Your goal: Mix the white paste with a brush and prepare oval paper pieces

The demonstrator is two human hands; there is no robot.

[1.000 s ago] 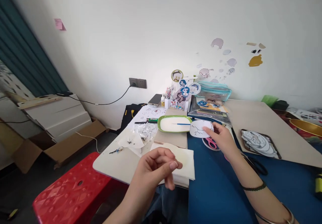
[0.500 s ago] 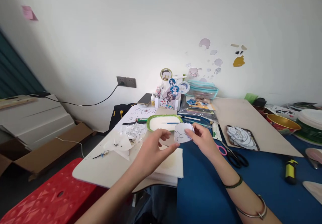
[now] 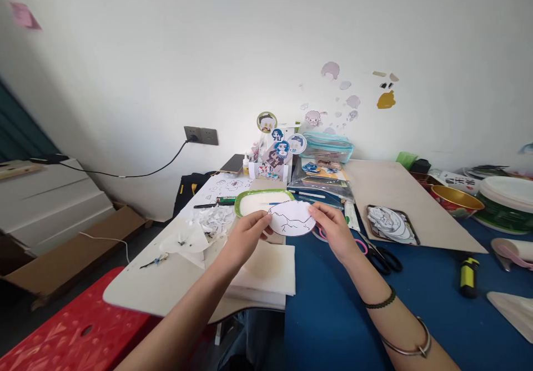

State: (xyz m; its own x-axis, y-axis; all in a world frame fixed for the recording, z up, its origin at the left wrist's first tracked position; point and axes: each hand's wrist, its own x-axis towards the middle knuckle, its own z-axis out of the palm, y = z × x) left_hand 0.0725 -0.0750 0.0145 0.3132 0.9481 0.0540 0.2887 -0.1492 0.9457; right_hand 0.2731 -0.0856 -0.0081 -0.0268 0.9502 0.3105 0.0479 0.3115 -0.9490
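Between my two hands I hold an oval paper cutout (image 3: 292, 219), white with thin black drawn lines. My left hand (image 3: 250, 232) pinches its left edge between thumb and fingers. At the opposite edge, my right hand (image 3: 334, 231) grips it the same way. The cutout's drawn face is turned toward me, raised above the table. Behind it lies a green-rimmed white tray (image 3: 245, 200), partly covered by the cutout and my left hand. Black-handled scissors (image 3: 385, 258) and pink-handled scissors (image 3: 361, 245) lie right of my right hand.
White paper scraps (image 3: 214, 219) lie left of the tray. A folded white cloth or paper pad (image 3: 275, 268) rests before me. Farther right are a small tray of cutouts (image 3: 391, 225), a yellow-black cutter (image 3: 469, 276) and a gold bowl (image 3: 457, 201). A red stool (image 3: 83, 324) stands lower left.
My left hand, open beside the paper before, has closed on its left edge. The cutout now faces me more broadly, its full oval showing. The whole view has shifted slightly to the right.
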